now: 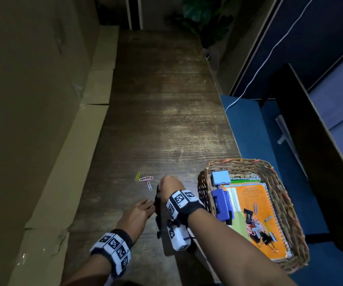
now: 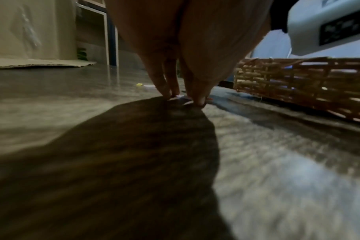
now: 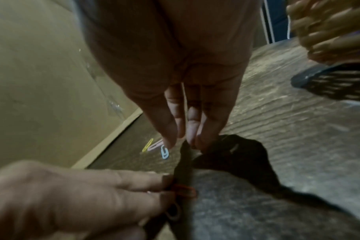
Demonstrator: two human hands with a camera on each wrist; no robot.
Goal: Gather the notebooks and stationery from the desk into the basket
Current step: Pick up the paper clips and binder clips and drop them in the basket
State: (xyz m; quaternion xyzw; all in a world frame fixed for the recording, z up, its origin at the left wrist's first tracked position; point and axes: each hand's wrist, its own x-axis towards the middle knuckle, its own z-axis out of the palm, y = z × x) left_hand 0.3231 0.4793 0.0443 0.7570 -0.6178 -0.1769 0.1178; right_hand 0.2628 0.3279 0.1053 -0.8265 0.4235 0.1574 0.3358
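Observation:
Three loose paper clips lie on the dark wooden desk (image 1: 166,112): yellow (image 1: 138,175), pink (image 1: 145,178) and pale blue (image 1: 149,185). Just right of them my right hand (image 1: 161,187) points fingers-down at the desk; in the right wrist view its straight fingertips (image 3: 195,139) hold nothing that I can see. My left hand (image 1: 151,204) is close behind it, fingertips on the desk, pinching an orange paper clip (image 3: 185,190) and a pale one (image 2: 181,97). The wicker basket (image 1: 238,161) stands at the right desk edge, holding an orange notebook (image 1: 255,201), a blue stapler (image 1: 222,203) and several clips.
Cardboard sheets (image 1: 42,120) line the left side of the desk. Right of the desk there is a blue floor with a white cable (image 1: 269,56) and dark furniture. A plant (image 1: 205,19) stands at the far end. My hands cast a dark shadow on the desk.

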